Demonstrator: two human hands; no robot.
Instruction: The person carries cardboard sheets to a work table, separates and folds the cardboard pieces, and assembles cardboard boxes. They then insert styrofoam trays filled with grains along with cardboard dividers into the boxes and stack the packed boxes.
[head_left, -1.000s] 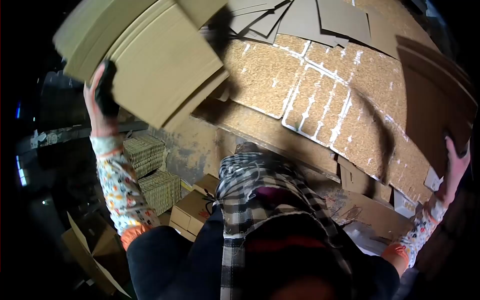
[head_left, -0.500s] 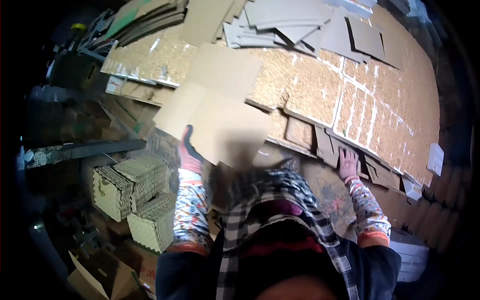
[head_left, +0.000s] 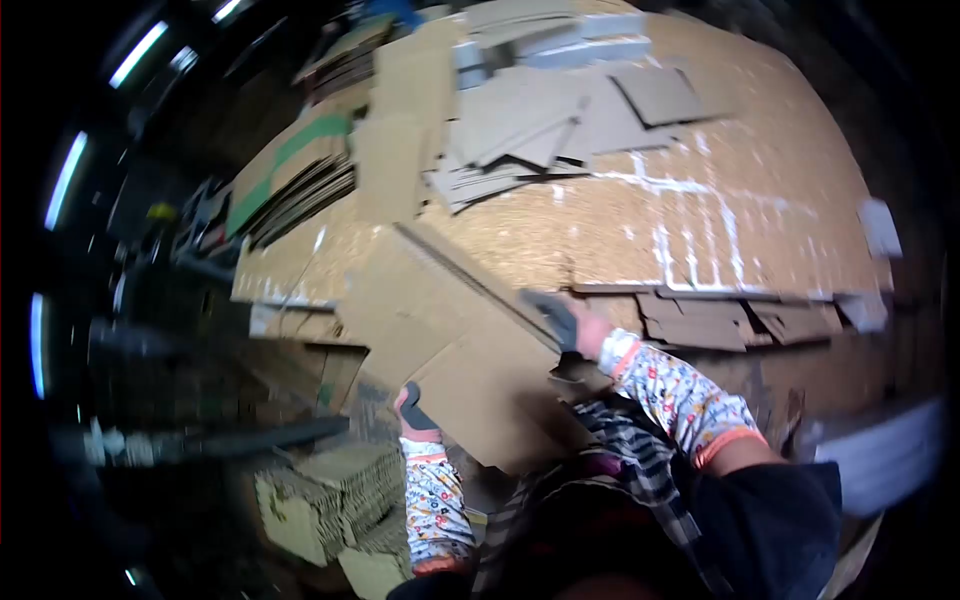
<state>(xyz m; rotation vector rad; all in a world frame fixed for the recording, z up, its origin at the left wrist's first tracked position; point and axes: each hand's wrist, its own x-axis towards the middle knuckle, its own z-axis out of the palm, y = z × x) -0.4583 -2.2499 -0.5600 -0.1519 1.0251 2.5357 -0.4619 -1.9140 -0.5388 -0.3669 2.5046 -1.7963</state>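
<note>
Cardboard (head_left: 440, 340), one bundle, layers uncountable, mid-view, overlapping the near edge of the desk (head_left: 810, 230). Hands, two: our left hand (head_left: 418, 415) grips its edge at seven o'clock; our right hand (head_left: 575, 325) touches at three, grip unclear. Step, we judge: two-handed handling; next move calls for steady edge support. Green-striped stack (head_left: 290, 170), one, between ten and eleven.

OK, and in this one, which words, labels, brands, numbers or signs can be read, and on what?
None can be read.
Sleeves: small coloured print, too blurred to tell whether it includes letters.
Table: white lines, no legible characters.
Held cardboard: no text visible.
Stack with a green band: no readable words.
</note>
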